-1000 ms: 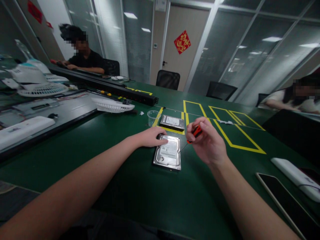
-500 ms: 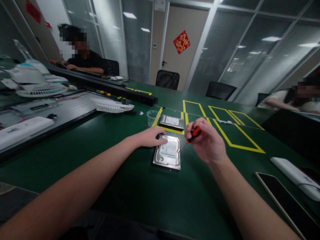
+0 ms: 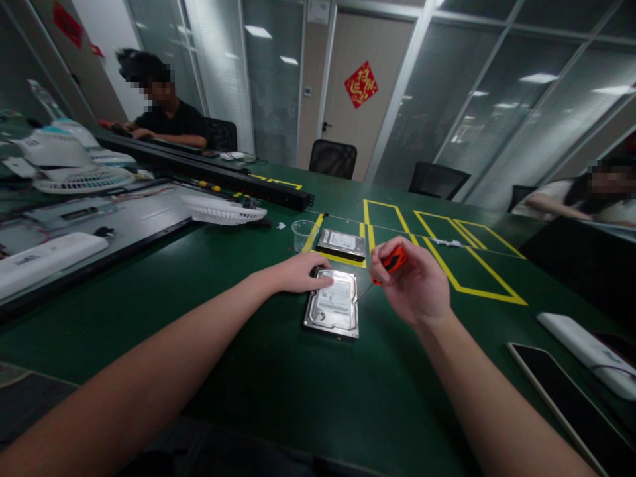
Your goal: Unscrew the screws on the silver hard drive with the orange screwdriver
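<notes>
A silver hard drive [image 3: 338,308] lies flat on the green table [image 3: 238,371]. My left hand [image 3: 301,272] grips its far left corner, the thumb lying on top of the label. In my right hand [image 3: 415,278] is a red and black screwdriver [image 3: 395,260], its thin shaft pointing down and left to the drive's right edge. Whether the tip touches a screw is too small to tell. Behind this drive sits a second hard drive [image 3: 342,243], beside a clear plastic cup [image 3: 304,235].
White fan parts [image 3: 223,209] and a large flat panel [image 3: 129,215] are at the left. A long black bar [image 3: 278,192] lies behind. A phone [image 3: 561,391] and a white device [image 3: 586,351] rest at the right. Two people sit across the table.
The screwdriver handle has turned in my right hand, whose fingers have shifted slightly. My left hand and the hard drive have stayed in place.
</notes>
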The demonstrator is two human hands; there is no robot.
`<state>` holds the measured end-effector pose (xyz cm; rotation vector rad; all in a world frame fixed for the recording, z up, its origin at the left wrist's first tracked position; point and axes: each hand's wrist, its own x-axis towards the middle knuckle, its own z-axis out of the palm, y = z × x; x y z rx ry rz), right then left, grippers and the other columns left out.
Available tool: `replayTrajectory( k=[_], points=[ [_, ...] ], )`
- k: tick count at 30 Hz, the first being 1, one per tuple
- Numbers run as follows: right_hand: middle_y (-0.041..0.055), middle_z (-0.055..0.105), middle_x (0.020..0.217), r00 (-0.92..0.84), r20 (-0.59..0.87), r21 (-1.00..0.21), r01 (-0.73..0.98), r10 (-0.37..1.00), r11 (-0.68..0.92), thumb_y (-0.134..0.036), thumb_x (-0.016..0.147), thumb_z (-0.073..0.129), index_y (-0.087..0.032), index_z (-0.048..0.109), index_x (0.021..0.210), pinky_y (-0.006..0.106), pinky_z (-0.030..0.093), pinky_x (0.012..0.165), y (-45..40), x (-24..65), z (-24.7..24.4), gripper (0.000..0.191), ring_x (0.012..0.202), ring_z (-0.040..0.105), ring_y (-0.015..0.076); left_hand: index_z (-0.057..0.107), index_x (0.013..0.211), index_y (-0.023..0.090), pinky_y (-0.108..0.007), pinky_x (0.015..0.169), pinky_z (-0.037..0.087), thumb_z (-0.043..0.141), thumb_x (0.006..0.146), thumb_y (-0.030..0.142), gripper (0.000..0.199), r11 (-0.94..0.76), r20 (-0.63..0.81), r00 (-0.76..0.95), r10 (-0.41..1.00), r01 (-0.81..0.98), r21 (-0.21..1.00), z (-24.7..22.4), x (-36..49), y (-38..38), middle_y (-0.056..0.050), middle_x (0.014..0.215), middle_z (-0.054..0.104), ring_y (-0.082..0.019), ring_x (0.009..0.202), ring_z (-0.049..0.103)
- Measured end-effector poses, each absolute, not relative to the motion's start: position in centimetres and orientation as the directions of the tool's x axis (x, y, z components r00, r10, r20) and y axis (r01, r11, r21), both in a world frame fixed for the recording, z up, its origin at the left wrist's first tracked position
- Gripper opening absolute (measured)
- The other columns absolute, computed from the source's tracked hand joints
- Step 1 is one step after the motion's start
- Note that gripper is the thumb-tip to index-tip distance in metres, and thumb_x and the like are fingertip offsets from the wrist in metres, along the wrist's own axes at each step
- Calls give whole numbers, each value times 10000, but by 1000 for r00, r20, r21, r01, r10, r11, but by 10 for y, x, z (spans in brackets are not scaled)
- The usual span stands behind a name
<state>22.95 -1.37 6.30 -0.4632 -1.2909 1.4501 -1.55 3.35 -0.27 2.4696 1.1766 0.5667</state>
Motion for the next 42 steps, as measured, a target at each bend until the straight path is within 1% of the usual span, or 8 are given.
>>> replayTrajectory(
  k=[7, 13, 21, 26, 30, 35, 38, 42],
  points=[
    [36, 627, 788, -378, 374, -866, -469, 847, 174, -322, 925, 596, -196, 657, 762, 305, 363, 606, -16, 228, 62, 215, 627, 516, 137, 681, 1160, 170, -354, 926, 480, 602, 937, 521, 424, -607, 222, 577, 786, 650, 458, -3, -14, 34, -104, 1168, 704, -251, 1066, 645],
    [26, 654, 818, -376, 365, -866, -473, 852, 162, -296, 916, 626, -214, 607, 787, 309, 355, 610, -16, 230, 60, 154, 635, 533, 143, 677, 1163, 181, -360, 921, 479, 597, 936, 530, 424, -599, 210, 576, 790, 654, 461, -2, -14, 33, -106, 1178, 702, -257, 1071, 643],
    [30, 656, 825, -427, 374, -894, -403, 823, 197, -378, 930, 637, -213, 631, 811, 321, 352, 616, -16, 227, 55, 204, 638, 531, 142, 674, 1173, 179, -372, 920, 481, 594, 943, 537, 433, -605, 214, 581, 785, 647, 464, -1, -14, 33, -106, 1173, 705, -257, 1063, 646],
    [41, 664, 834, -470, 375, -900, -392, 799, 191, -368, 945, 627, -202, 652, 827, 322, 360, 635, -17, 225, 53, 206, 654, 545, 147, 678, 1166, 194, -368, 921, 478, 601, 937, 535, 418, -604, 220, 577, 787, 644, 470, -2, -14, 33, -102, 1177, 706, -259, 1070, 644],
    [40, 665, 825, -455, 385, -893, -402, 803, 201, -345, 948, 616, -197, 670, 828, 313, 368, 629, -17, 226, 56, 198, 645, 549, 143, 676, 1172, 195, -363, 920, 476, 593, 938, 539, 425, -606, 220, 579, 785, 647, 462, -3, -14, 34, -100, 1170, 709, -255, 1062, 646],
    [40, 662, 794, -403, 406, -881, -411, 820, 235, -284, 951, 585, -193, 732, 885, 300, 368, 597, -15, 230, 60, 185, 627, 563, 142, 680, 1172, 185, -360, 934, 476, 598, 934, 539, 434, -605, 223, 575, 787, 651, 459, -4, -15, 35, -104, 1187, 704, -257, 1084, 642],
    [39, 656, 799, -376, 417, -873, -419, 827, 249, -258, 954, 577, -187, 739, 869, 294, 355, 582, -14, 231, 61, 196, 594, 530, 125, 678, 1179, 184, -363, 942, 478, 600, 935, 532, 433, -603, 222, 573, 789, 650, 463, -4, -15, 34, -102, 1191, 703, -257, 1092, 642],
    [31, 621, 770, -366, 408, -863, -452, 836, 224, -286, 985, 548, -182, 691, 792, 286, 328, 583, -15, 230, 62, 261, 577, 469, 111, 679, 1183, 185, -363, 941, 479, 597, 938, 525, 427, -598, 213, 573, 791, 653, 464, -2, -15, 33, -103, 1191, 701, -258, 1092, 642]
  ],
)
